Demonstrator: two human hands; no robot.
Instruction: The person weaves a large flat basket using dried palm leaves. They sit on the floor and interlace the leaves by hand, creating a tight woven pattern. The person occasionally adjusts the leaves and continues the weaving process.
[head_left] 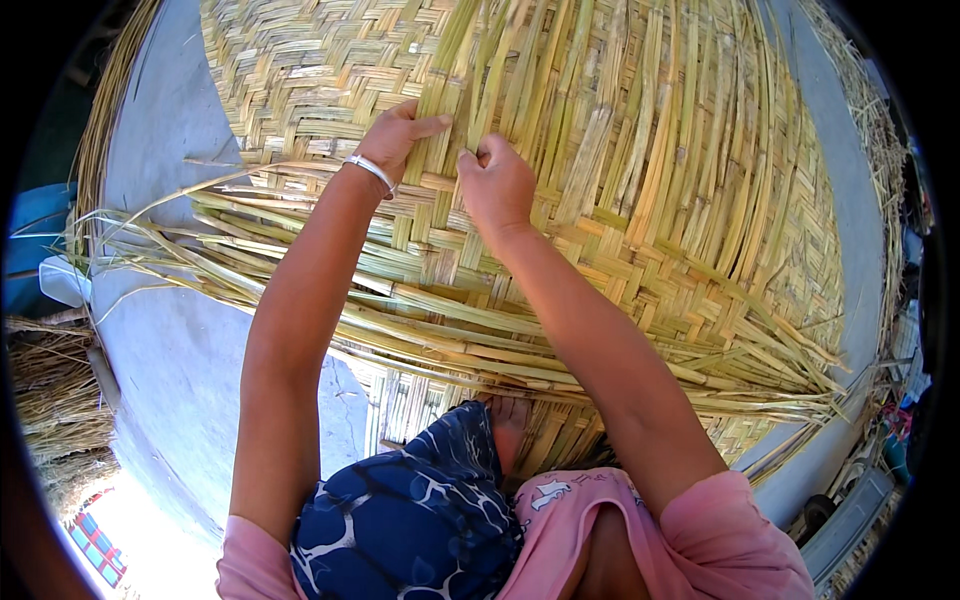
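Observation:
A large woven mat (330,70) of yellow-green split reeds spreads out in front of me. Long reed strips (620,130) run away from me over its right half, side by side and unwoven at their near part. My left hand (393,138), with a silver bangle at the wrist, is closed on the reed strips at the left side of this row, thumb lying across them. Just to its right, my right hand (497,185) is curled into a pinch at the near end of a strip; its fingertips are partly hidden.
A loose bundle of long reeds (450,345) lies crosswise between me and the weaving. My bare foot (510,430) rests on the near part of the mat. Around it is a grey floor (170,370). Dry stalks (60,400) are heaped at left, beside a white container (65,281).

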